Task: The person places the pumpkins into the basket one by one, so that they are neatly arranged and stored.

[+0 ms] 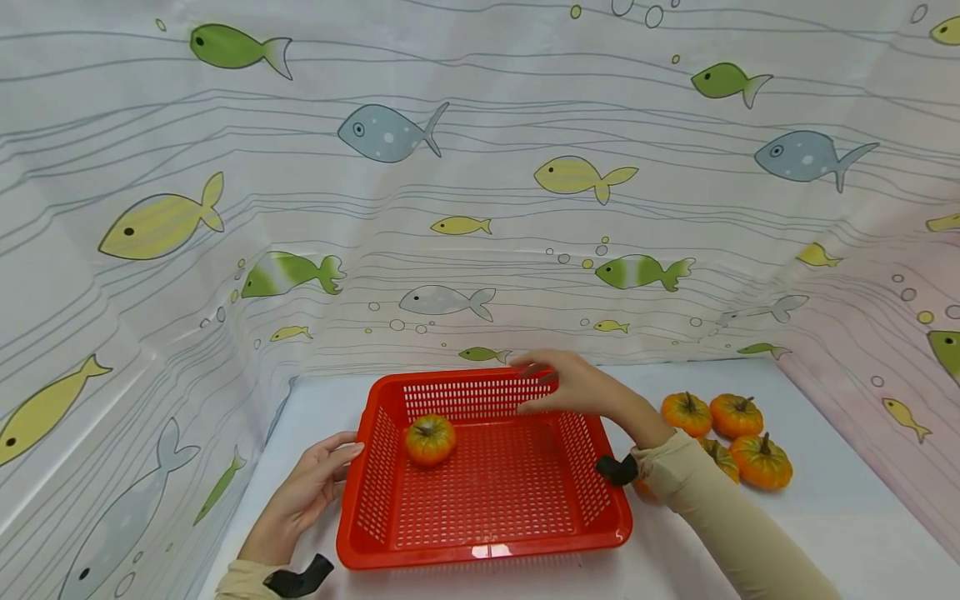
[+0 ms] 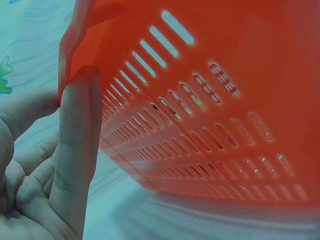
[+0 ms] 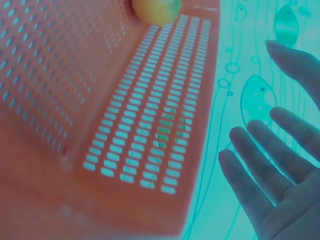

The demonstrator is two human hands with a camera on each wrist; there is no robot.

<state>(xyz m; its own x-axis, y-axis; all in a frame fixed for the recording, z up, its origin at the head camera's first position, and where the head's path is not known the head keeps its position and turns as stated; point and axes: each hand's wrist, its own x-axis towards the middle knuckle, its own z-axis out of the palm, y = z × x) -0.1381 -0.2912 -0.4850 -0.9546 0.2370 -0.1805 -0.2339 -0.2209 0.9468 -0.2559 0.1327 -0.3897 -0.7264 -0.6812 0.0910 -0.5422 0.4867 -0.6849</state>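
A red plastic basket with slotted walls sits in the middle of the table. One small orange pumpkin lies inside, toward its back left; the right wrist view catches part of this pumpkin at the top. My left hand is at the basket's left side. In the left wrist view, the thumb and a finger of that hand pinch the overhanging rim. My right hand hovers over the back right corner, holding nothing. Its fingers are spread apart in the right wrist view.
Several more small pumpkins are grouped on the white table right of the basket, partly behind my right forearm. A fish-printed curtain rises behind the table and along both sides.
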